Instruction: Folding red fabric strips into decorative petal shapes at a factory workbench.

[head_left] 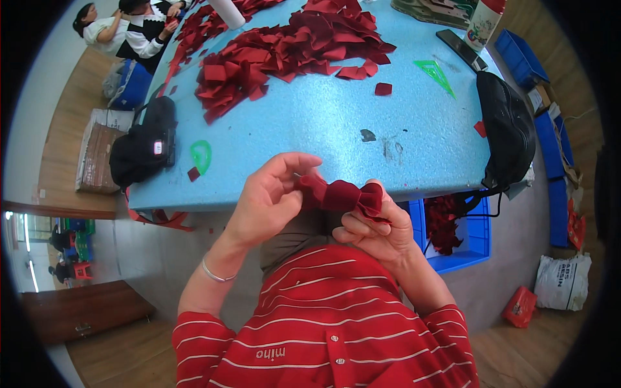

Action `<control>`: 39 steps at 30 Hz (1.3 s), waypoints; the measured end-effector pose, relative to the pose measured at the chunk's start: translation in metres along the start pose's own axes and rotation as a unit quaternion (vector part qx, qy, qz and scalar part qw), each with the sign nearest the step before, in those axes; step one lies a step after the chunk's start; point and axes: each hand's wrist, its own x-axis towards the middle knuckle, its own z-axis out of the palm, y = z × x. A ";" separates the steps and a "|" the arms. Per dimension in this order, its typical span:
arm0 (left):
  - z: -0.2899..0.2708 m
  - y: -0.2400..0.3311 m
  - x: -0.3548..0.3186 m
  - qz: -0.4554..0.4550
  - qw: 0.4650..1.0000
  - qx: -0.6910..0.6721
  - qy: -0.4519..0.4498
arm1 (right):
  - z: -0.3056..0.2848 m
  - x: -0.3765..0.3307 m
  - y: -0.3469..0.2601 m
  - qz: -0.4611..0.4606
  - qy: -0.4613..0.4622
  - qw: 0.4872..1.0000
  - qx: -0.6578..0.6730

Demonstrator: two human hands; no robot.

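Observation:
A dark red velvety bow [345, 196] is held just off the table's near edge, in front of my red striped shirt. My right hand [381, 227] grips its right end, the thumb along the outer fold and the fingers curled underneath. At the bow's left end, my left hand [265, 202] has its fingers bent round the folded loop, the index finger arched above it. Some of the left fingertips are hidden behind the fabric. The bow's middle is wrapped by a wider band of the same cloth.
On the blue table [278, 145] lies a heap of dark red pieces [304, 45]. Green set square [436, 76], green protractor [201, 156], phone [460, 50], black cap [145, 145] and black bag [508, 132] lie around. A blue crate [460, 260] stands below; two people [139, 32] are far left.

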 end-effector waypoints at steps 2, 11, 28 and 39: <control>0.001 0.010 0.000 -0.012 0.999 -0.047 -0.016 | 0.000 0.001 -0.006 -0.008 -0.011 0.999 -0.042; 0.009 0.021 0.006 -0.062 0.986 0.157 0.014 | 0.002 0.002 -0.027 -0.037 0.093 0.949 -0.297; -0.020 0.021 0.001 -0.011 0.962 0.269 0.048 | 0.018 0.019 -0.032 -0.010 0.076 0.860 -0.504; -0.098 0.009 0.002 0.113 0.933 0.185 0.288 | 0.013 0.030 -0.041 0.013 0.134 0.842 -0.522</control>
